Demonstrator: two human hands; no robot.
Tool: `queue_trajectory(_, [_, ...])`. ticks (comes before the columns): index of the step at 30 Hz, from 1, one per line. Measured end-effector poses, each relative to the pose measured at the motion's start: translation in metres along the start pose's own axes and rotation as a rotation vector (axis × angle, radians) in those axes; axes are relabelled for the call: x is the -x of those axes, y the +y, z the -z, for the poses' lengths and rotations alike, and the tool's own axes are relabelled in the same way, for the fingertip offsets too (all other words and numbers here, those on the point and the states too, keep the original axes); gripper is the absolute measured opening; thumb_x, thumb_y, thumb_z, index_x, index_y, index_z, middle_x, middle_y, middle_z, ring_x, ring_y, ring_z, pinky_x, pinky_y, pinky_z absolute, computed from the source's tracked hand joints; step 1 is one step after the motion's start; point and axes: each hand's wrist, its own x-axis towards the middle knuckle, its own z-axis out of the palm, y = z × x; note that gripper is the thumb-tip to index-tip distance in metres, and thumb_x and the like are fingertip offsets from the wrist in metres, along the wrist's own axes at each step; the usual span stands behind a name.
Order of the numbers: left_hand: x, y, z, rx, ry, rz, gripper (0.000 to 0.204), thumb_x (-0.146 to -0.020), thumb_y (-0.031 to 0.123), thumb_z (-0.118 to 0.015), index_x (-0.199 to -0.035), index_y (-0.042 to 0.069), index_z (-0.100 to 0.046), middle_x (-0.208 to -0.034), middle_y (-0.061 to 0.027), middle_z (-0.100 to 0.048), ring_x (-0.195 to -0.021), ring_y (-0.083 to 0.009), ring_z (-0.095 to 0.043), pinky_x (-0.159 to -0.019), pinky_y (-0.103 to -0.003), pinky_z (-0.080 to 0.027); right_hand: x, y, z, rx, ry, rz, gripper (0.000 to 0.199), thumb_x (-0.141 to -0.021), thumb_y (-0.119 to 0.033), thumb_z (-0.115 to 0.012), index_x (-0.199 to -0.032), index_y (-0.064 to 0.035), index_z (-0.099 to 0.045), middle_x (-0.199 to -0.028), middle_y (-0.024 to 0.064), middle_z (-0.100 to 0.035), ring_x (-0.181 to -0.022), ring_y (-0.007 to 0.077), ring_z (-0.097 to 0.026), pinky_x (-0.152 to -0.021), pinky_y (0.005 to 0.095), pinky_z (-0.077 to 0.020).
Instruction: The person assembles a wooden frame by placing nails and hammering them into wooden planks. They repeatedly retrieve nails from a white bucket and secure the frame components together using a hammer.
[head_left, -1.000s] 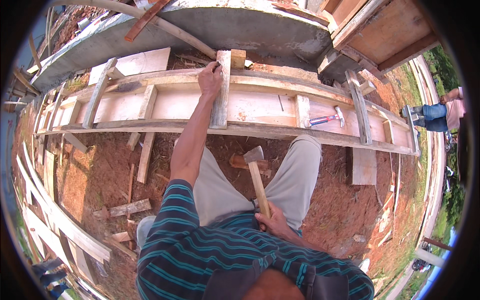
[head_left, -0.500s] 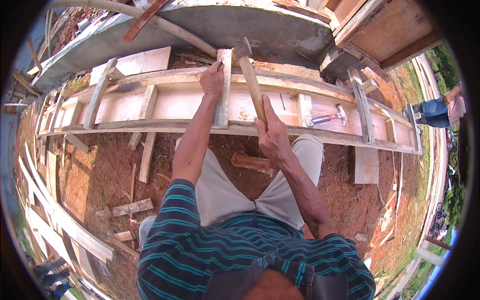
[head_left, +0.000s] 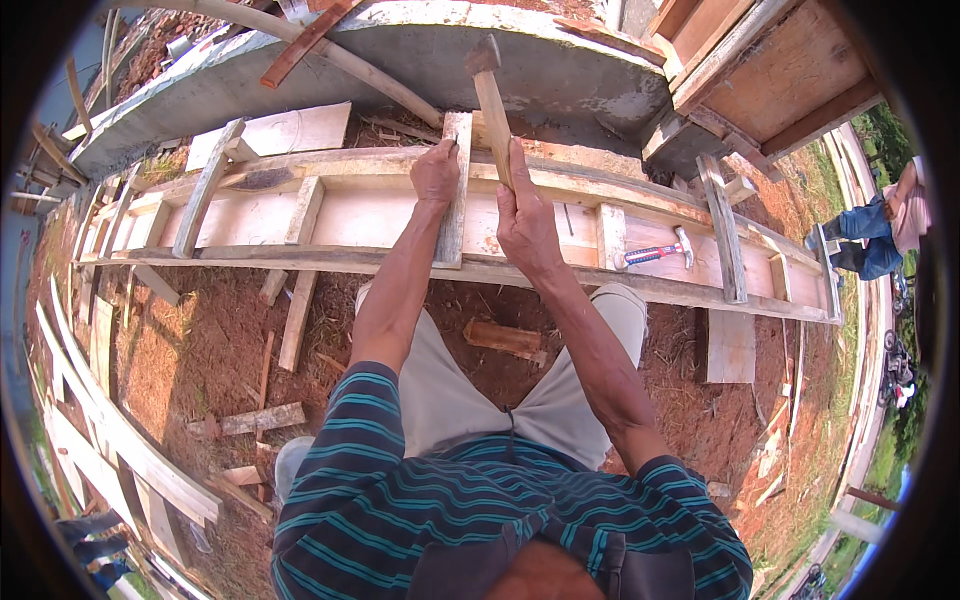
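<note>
Dark cloth with teal stripes, the wearer's shirt [head_left: 470, 520], fills the bottom and hides the upper arms. Feet not visible.

Right hand [head_left: 527, 228]: fingers wrapped round the lower handle of the wood-handled tool [head_left: 493, 112]; butt end lost in the grip. Tool points up and away from the hand, metal head at the far end, seen against the grey concrete wall. Exact head shape is hard to make out.

Left hand [head_left: 435, 173]: fingers curled in at the left edge of the cross board [head_left: 455, 200], near its far end. Small dark bit shows at the fingertips; can't tell what it is. Tool handle is just right of that board in view; gap in depth unclear.

Wood block [head_left: 503, 338] lies on red dirt between the knees. Past it, the long timber frame [head_left: 380, 258] runs left to right with cross pieces over it. Inside, right of the right hand: thin dark rod [head_left: 569, 220], then the 2nd hammer [head_left: 655, 252], red and blue grip, lying flat.

Far side: concrete wall [head_left: 400, 65]. Far right: another person [head_left: 868, 245], cut off by the lens rim.
</note>
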Motion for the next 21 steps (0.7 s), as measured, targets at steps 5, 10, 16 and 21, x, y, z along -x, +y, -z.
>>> queue_trajectory(5, [-0.001,0.015,-0.004,0.000,-0.106,0.046,0.020,-0.093,0.029,-0.059,-0.100,0.013,-0.069,-0.091,-0.0145,-0.071,-0.082,-0.0376,-0.068,-0.071,-0.048,-0.052,-0.003,0.053,-0.008,0.285,-0.353,-0.173,0.065,-0.095,-0.017,-0.049,-0.152,-0.0013,-0.023,-0.073,0.0300,-0.062,-0.069,0.0480,-0.062,-0.067,0.0545,-0.0465])
queue_trajectory(10, [-0.002,0.003,0.017,0.060,-0.167,0.038,0.028,-0.092,0.025,-0.061,-0.111,0.007,-0.068,-0.095,-0.0165,-0.071,-0.088,-0.0352,-0.068,-0.079,-0.043,-0.053,-0.002,0.002,0.007,0.027,0.049,0.066,0.062,-0.097,-0.012,-0.047,-0.154,-0.0073,-0.024,-0.071,0.0246,-0.061,-0.064,0.0434,-0.061,-0.065,0.0515,-0.0464])
queue_trajectory(16, [0.033,0.027,0.045,-0.090,-0.497,0.235,0.089,-0.074,0.040,-0.078,-0.132,-0.013,-0.037,-0.115,-0.0320,-0.061,-0.106,-0.0442,-0.062,-0.093,-0.046,-0.050,0.049,-0.002,0.054,-0.070,-0.010,-0.261,0.061,-0.098,-0.007,-0.049,-0.154,-0.0059,-0.025,-0.083,0.0246,-0.064,-0.069,0.0289,-0.063,-0.068,0.0376,-0.0492])
queue_trajectory(21, [0.044,0.019,0.060,0.031,-0.722,0.313,0.087,-0.070,0.036,-0.074,-0.129,-0.014,-0.032,-0.108,-0.0345,-0.062,-0.101,-0.0465,-0.063,-0.090,-0.047,-0.051,0.078,0.010,0.050,-0.104,-0.056,-0.343,0.058,-0.099,-0.009,-0.048,-0.153,-0.0044,-0.028,-0.102,0.0282,-0.067,-0.077,0.0297,-0.066,-0.074,0.0362,-0.0503])
